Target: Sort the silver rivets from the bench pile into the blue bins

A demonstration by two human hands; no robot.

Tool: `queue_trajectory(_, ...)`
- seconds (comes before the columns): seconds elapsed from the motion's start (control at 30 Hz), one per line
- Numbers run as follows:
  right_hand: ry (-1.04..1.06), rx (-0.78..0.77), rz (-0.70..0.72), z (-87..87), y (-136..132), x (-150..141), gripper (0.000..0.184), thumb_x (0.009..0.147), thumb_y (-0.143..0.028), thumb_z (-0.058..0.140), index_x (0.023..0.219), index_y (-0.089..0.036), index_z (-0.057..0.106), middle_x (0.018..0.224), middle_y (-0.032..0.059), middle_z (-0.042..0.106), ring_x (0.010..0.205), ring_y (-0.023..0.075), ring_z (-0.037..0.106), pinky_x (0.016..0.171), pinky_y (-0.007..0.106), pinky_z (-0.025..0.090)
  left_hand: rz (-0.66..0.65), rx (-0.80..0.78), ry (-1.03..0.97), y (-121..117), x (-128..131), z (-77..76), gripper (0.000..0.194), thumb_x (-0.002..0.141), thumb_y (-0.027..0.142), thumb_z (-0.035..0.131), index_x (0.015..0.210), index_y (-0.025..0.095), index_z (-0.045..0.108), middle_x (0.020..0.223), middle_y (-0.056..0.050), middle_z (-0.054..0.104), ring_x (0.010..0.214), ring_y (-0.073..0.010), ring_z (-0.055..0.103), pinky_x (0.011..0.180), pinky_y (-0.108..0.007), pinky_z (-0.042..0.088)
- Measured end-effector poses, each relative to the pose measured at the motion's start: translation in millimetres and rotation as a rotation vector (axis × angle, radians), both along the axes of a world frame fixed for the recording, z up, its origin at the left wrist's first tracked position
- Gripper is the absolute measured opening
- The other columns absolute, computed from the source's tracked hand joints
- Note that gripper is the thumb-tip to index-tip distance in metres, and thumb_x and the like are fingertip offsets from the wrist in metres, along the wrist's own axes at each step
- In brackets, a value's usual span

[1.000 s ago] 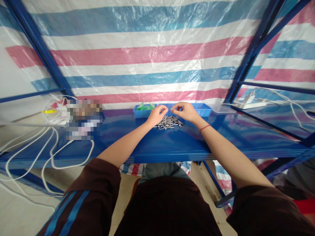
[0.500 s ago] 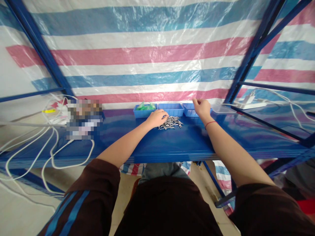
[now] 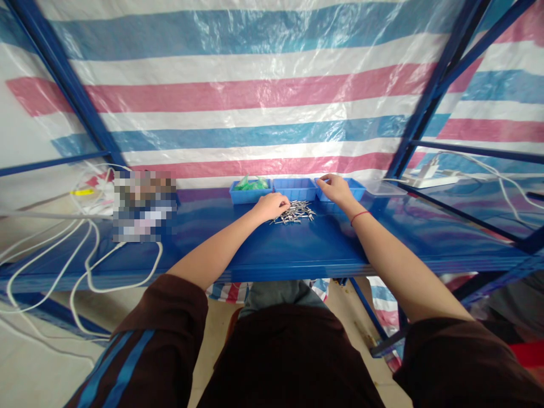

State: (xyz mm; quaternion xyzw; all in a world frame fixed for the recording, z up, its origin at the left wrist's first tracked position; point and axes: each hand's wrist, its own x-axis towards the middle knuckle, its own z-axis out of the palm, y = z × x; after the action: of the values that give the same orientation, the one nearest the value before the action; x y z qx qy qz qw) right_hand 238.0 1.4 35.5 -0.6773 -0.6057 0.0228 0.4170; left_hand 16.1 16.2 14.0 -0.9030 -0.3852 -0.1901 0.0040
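Observation:
A loose pile of slim silvery metal pieces (image 3: 300, 212), which look like blind rivets, lies on the blue shelf top (image 3: 297, 243). At the pile's left edge my left hand (image 3: 271, 207) rests with its fingers curled in; what is between them is too small to make out. My right hand (image 3: 337, 188) hovers by the front left of the right blue bin (image 3: 356, 187), thumb and fingers drawn together, their contents not visible. The middle blue bin (image 3: 294, 188) stands just behind the pile. Beside it, the left blue bin (image 3: 250, 196) contains green plastic wrapping (image 3: 252, 183).
Several white cables (image 3: 91, 255) and a blurred-out patch (image 3: 144, 207) occupy the left side. A clear plastic lid or tray (image 3: 386, 187) lies right of the bins, near a white power strip (image 3: 433, 177). Blue posts (image 3: 425, 119) and striped sheeting (image 3: 263, 102) bound the back.
My right hand has shifted left and slightly down, from over the right bin toward its left end. My left hand stays at the pile with its fingers slightly shifted.

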Motion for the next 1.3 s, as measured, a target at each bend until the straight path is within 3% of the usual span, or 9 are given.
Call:
queue_trajectory(0.17, -0.066, 0.000, 0.111, -0.7, 0.1, -2.2, 0.024, 0.081, -0.027, 0.054, 0.090, -0.012, 0.070, 0.070, 0.0069, 0.066, 0.064, 0.0179, 0.057, 0.065, 0.029, 0.042, 0.047, -0.015, 0.023, -2.5, 0.4, 2.1, 0.022, 0.085, 0.026, 0.049, 0.078, 0.020, 0.069, 0.084, -0.005, 0.069, 0.084, -0.0206, 0.063, 0.073, -0.028, 0.045)
queue_trajectory(0.27, -0.100, 0.009, 0.236, -2.7, 0.9, -4.7, 0.022, 0.080, -0.026, 0.054, 0.083, -0.012, 0.070, 0.071, 0.0067, 0.067, 0.065, 0.0174, 0.057, 0.066, 0.029, 0.043, 0.040, 0.008, -0.016, -1.9, 0.0, 2.2, 0.022, 0.085, 0.022, 0.048, 0.078, 0.018, 0.068, 0.089, -0.006, 0.069, 0.089, -0.0219, 0.062, 0.078, -0.030, 0.045)
queue_trajectory(0.4, -0.011, -0.038, 0.505, -5.7, 0.6, -13.5, 0.021, 0.071, -0.021, 0.062, 0.087, -0.013, 0.071, 0.074, 0.0050, 0.068, 0.069, 0.0164, 0.058, 0.069, 0.030, 0.046, -0.038, 0.015, -0.271, -0.1, 3.4, 1.2, 0.021, 0.088, 0.020, 0.046, 0.087, 0.016, 0.067, 0.093, -0.007, 0.069, 0.091, -0.0189, 0.061, 0.085, -0.030, 0.044)
queue_trajectory(0.53, 0.171, -0.088, 0.692, -6.0, -5.5, -26.2, 0.024, 0.066, -0.027, 0.068, 0.087, -0.014, 0.072, 0.076, 0.0044, 0.069, 0.068, 0.0152, 0.058, 0.068, 0.030, 0.047, -0.084, -0.167, -0.605, 0.9, 10.9, -1.2, 0.015, 0.087, 0.021, 0.049, 0.087, 0.015, 0.063, 0.088, -0.004, 0.068, 0.081, -0.0147, 0.061, 0.078, -0.027, 0.046)
queue_trajectory(0.7, 0.295, -0.049, 0.684, -4.1, -13.2, -36.6, 0.029, 0.067, -0.040, 0.071, 0.081, -0.015, 0.072, 0.069, 0.0035, 0.066, 0.058, 0.0116, 0.051, 0.056, 0.027, 0.042, -0.112, -0.443, -0.860, -3.5, 17.3, -0.9, 0.012, 0.089, 0.019, 0.047, 0.084, 0.014, 0.057, 0.075, -0.001, 0.062, 0.069, -0.0094, 0.058, 0.070, -0.022, 0.046)
queue_trajectory(0.87, 0.372, 0.024, 0.708, -2.2, -14.9, -40.8, 0.034, 0.065, -0.046, 0.072, 0.081, -0.015, 0.071, 0.070, 0.0033, 0.066, 0.056, 0.0104, 0.049, 0.053, 0.026, 0.041, -0.117, -0.560, -0.963, -11.4, 18.4, 3.0, 0.014, 0.093, 0.021, 0.044, 0.085, 0.014, 0.053, 0.081, -0.002, 0.062, 0.069, -0.0067, 0.057, 0.061, -0.018, 0.042)
queue_trajectory(1.3, 0.397, 0.092, 0.673, 1.9, -19.0, -44.9, 0.031, 0.065, -0.044, 0.071, 0.077, -0.016, 0.066, 0.069, 0.0015, 0.063, 0.058, 0.0102, 0.050, 0.056, 0.025, 0.040, -0.071, -0.591, -0.765, -13.8, 19.8, 4.8, 0.024, 0.094, 0.029, 0.039, 0.097, 0.015, 0.058, 0.105, -0.007, 0.066, 0.085, -0.0120, 0.062, 0.066, -0.022, 0.047)
